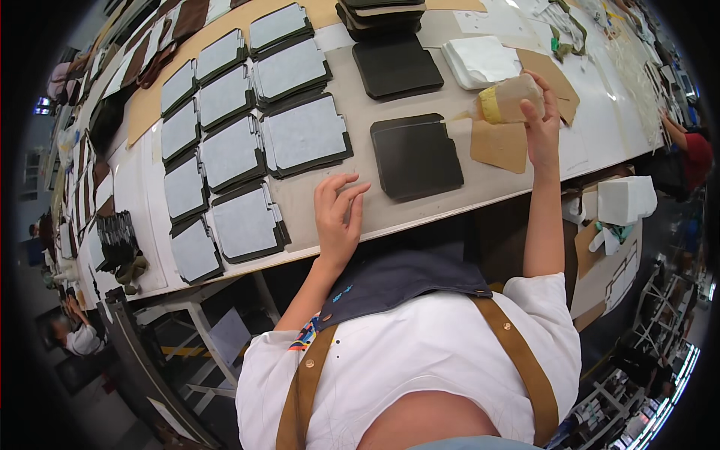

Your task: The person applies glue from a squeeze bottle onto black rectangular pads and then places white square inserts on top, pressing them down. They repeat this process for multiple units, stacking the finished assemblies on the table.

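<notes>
In my right hand (541, 112) is a squeeze bottle (514, 100) with yellow tape round its neck, tipped so its thin nozzle points left. Below and left of that nozzle lies a flat black panel (417, 157) with notched corners, close to the table's front edge. My left hand (339, 208) hovers left of this panel, fingers apart and slightly curled, holding nothing. A brown card piece (499, 144) rests under the bottle. Behind the single panel sits another black panel (396, 66), in front of a tall stack of dark pieces (381, 16).
On the left, rows of black panels topped with pale grey sheets (306, 135) cover the table. White folded sheets (480, 61) and a brown board (551, 79) lie at the back right. A white foam block (627, 200) stands beyond the table's right edge. Other people work nearby.
</notes>
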Tool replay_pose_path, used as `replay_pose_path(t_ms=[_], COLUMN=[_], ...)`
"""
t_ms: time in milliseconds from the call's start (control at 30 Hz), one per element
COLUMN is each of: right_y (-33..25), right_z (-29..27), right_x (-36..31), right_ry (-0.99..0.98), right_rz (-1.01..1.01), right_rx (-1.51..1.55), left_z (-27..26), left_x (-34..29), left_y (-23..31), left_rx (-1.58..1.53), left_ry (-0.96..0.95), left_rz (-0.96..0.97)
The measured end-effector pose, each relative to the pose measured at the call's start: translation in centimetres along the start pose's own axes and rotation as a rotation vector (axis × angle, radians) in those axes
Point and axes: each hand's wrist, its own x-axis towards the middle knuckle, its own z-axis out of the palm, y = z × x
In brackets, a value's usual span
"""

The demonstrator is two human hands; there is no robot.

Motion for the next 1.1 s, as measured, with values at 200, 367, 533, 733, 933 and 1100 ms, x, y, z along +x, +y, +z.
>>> replay_pose_path(t_ms=[200, 367, 533, 733, 933, 1100], right_y=[0.1, -0.4, -1.0, -1.7, -2.0, -2.2], right_z=[0.1, -0.2, -0.6, -0.4, -1.2, -1.2], right_x=[0.4, 0.3, -0.6, -1.5, -1.7, -2.0], right_ry=[-0.063, -0.088, -0.124, -0.141, -0.14, -0.141], right_rz=[-0.007, -0.019, -0.013, -0.028, -0.039, -0.045], right_rx=[-0.07, -0.134, -0.154, -0.16, -0.222, -0.204], left_z=[0.0, 0.1, 0.1, 0.1, 0.1, 0.1], left_x=[-0.1, -0.1, -0.1, -0.1, -0.1, -0.1], left_y=[0.1, 0.0, 0.1, 0.0, 0.0, 0.2], left_rx=[0.008, 0.021, 0.017, 0.019, 0.014, 0.027], left_ry=[-0.008, -0.003, -0.012, -0.022, -0.028, -0.028], left_rz=[-0.012, -0.007, -0.017, -0.027, -0.029, -0.03])
